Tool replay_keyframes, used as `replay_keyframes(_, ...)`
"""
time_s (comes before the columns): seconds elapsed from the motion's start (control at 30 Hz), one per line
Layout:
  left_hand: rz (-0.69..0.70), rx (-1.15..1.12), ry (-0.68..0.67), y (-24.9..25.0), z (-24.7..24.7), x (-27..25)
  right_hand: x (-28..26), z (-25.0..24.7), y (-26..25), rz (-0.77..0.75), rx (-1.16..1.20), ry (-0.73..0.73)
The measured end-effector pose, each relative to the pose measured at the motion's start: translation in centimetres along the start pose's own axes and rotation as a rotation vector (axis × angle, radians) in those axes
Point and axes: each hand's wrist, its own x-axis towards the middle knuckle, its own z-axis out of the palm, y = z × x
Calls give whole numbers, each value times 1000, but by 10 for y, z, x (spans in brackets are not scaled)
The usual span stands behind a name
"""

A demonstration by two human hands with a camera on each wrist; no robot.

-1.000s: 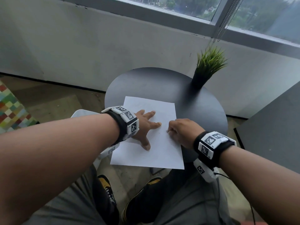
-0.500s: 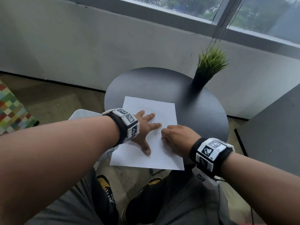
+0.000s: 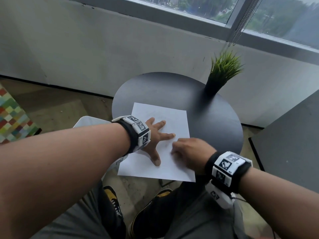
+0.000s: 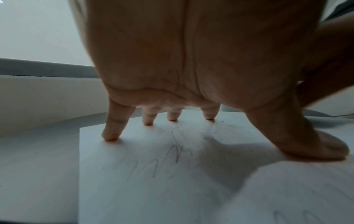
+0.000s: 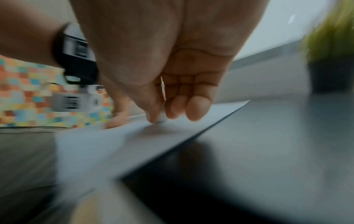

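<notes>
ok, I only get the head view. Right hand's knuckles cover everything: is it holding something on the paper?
Observer: Yes. In the right wrist view the right hand pinches a small white piece, maybe an eraser, its tip on the paper. The view is blurred.
Operator: Anything drawn on the sheet?
Observer: The left wrist view shows faint pencil scribbles beneath the left hand.
Operator: Left palm flat?
Observer: No, arched: only the fingertips and thumb touch the paper.
</notes>
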Motion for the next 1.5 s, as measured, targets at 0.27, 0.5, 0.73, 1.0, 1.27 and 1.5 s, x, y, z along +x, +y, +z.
replay_keyframes(0.27,-21,-4,3,1,-1,4,-14,4,-18,-139,-54,-38)
replay_keyframes(0.5,-48,-41,59,7,-5,10,16,3,37,159,-33,62)
replay_keyframes(0.73,-13,-19,18,-1,0,5,14,1,21,112,-11,67)
replay_keyframes(1.0,-22,-2,21,5,-2,5,-8,0,27,95,-69,35)
replay_keyframes(1.27,-33,-9,-9,9,-7,4,-14,2,11,49,-88,2)
replay_keyframes(1.5,-42,19,-8,10,-8,3,-22,13,-26,-150,-79,-22)
